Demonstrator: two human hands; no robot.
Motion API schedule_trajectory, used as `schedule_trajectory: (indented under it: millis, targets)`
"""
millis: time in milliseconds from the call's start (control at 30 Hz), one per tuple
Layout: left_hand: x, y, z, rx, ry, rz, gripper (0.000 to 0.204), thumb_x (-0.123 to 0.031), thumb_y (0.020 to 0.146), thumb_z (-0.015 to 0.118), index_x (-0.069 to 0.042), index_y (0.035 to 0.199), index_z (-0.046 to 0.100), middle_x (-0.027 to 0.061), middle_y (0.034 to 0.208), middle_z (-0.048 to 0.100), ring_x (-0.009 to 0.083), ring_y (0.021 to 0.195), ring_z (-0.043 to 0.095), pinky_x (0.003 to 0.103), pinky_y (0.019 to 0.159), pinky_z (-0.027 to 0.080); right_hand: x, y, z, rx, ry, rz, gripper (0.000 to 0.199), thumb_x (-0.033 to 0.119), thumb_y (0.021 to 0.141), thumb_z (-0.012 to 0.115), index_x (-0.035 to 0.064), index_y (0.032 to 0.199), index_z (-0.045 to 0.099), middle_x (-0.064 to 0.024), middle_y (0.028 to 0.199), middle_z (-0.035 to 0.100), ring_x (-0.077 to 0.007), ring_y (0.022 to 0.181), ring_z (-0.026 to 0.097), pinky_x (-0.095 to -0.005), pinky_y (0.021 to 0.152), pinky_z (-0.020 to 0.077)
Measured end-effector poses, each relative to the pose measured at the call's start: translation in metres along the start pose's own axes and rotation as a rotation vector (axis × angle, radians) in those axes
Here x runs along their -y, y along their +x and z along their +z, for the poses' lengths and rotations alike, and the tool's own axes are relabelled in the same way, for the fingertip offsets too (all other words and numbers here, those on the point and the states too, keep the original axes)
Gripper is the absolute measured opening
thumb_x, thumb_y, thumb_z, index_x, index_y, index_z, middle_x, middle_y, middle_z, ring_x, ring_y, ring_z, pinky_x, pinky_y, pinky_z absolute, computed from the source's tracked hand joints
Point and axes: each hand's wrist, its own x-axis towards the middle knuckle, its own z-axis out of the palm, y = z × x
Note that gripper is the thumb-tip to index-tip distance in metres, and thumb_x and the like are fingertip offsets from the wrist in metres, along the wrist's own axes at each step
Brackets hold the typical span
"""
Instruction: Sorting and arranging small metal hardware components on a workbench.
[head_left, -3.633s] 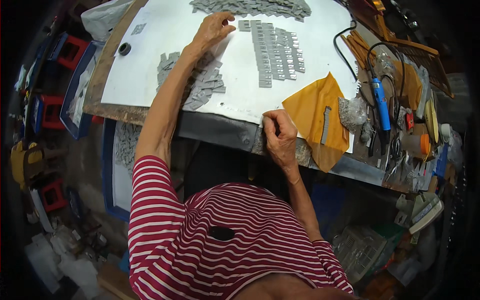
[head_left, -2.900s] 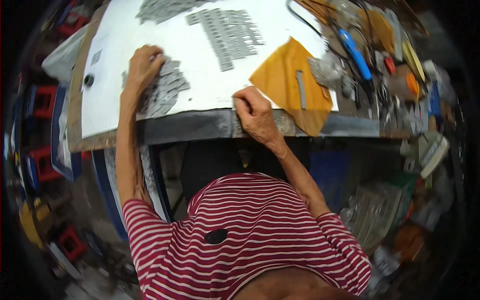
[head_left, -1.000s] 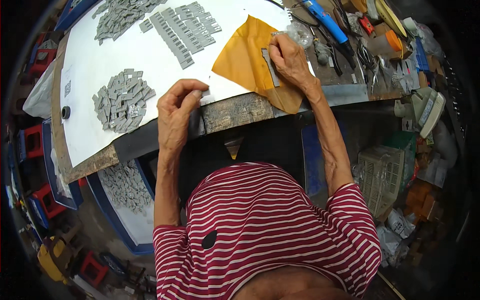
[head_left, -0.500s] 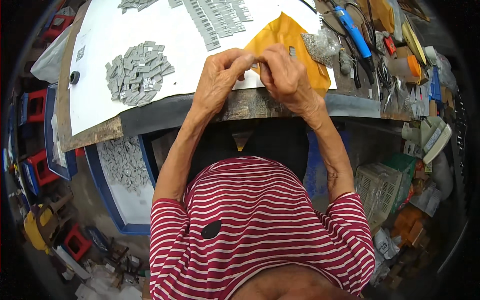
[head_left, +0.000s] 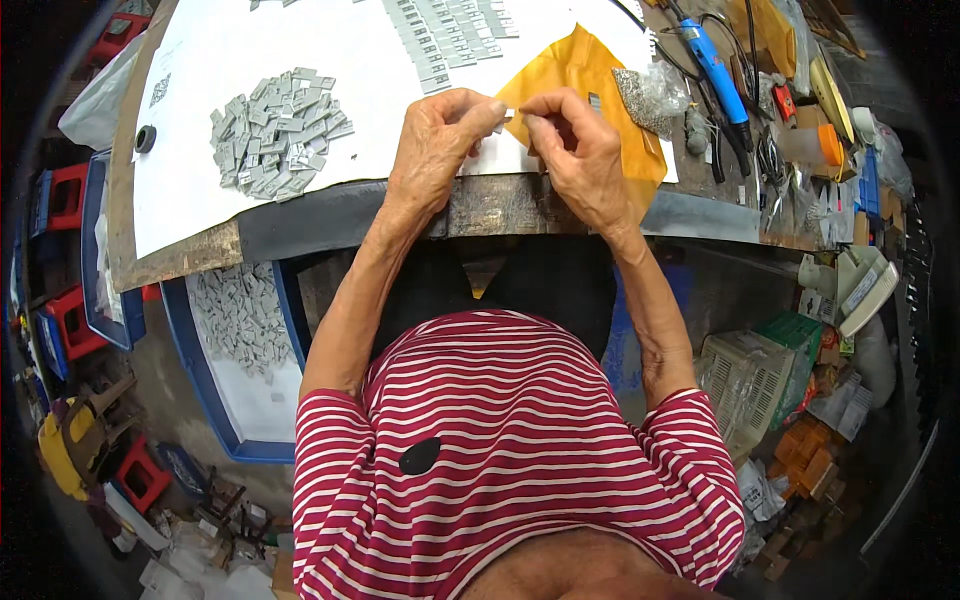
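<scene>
Over the table's near edge, my left hand (head_left: 432, 145) pinches a small grey flat piece (head_left: 508, 114) between thumb and forefinger. My right hand (head_left: 582, 150) is just to its right, its thumb and forefinger pressed close together near that piece. Whether those fingertips hold something tiny, I cannot make out. Beneath and behind the right hand lies an orange-yellow paper sheet (head_left: 570, 65), with one grey piece (head_left: 595, 101) on it. A clear bag of tiny metal parts (head_left: 645, 100) rests on the sheet's right side.
A heap of grey flat pieces (head_left: 270, 135) lies on white paper (head_left: 190, 60) at left; similar pieces (head_left: 450, 40) form rows farther back. Right of the sheet are a blue-handled power tool (head_left: 712, 65) and cables. A blue tray (head_left: 215, 410) below left holds many pieces.
My right hand has shifted slightly away from the left, opening a gap between the fingertips and showing the grey piece. The whole view has tilted a little.
</scene>
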Motion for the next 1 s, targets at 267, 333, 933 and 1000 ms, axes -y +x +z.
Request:
schedule_trajectory:
  millis: [267,333,933,1000]
  targets:
    - [-0.001,0.002,0.0,0.022,0.152,-0.02,0.025,-0.023,0.08,0.063,0.001,0.082,0.063,0.0012,0.067,0.057,0.0057,0.057,0.044,0.019,0.052,0.035,0.003,0.001,-0.001,0.065,0.468,0.39,0.014,0.011,0.086,0.054,-0.0023,0.083,0.056,-0.0018,0.06,0.053,-0.0052,0.048,0.048,-0.0185,0.042,0.0387]
    - [-0.001,0.002,0.001,0.048,0.247,0.009,0.026,-0.025,0.081,0.062,0.0,0.082,0.063,0.0011,0.066,0.057,0.0056,0.057,0.044,0.019,0.052,0.035,0.001,0.001,-0.001,0.063,0.467,0.409,0.014,0.011,0.086,0.054,-0.002,0.082,0.056,-0.0015,0.06,0.053,-0.005,0.049,0.047,-0.0183,0.042,0.038]
    - [0.003,0.009,0.01,0.011,0.452,0.062,0.035,-0.03,0.08,0.056,0.004,0.075,0.062,0.0105,0.056,0.056,0.0151,0.05,0.053,0.03,0.049,0.043,-0.013,0.0,-0.009,0.012,0.654,0.593,0.014,0.011,0.079,0.056,-0.0007,0.071,0.053,-0.0022,0.057,0.049,-0.0041,0.043,0.038,-0.0183,0.036,0.0269]
    - [-0.002,0.01,0.013,0.014,0.525,0.047,0.035,-0.029,0.08,0.056,0.005,0.075,0.062,0.0129,0.057,0.058,0.0173,0.051,0.055,0.031,0.05,0.044,-0.013,0.0,-0.011,-0.002,0.691,0.612,0.015,0.011,0.08,0.055,-0.0012,0.072,0.053,-0.0029,0.059,0.05,-0.0043,0.044,0.038,-0.0177,0.036,0.0269]
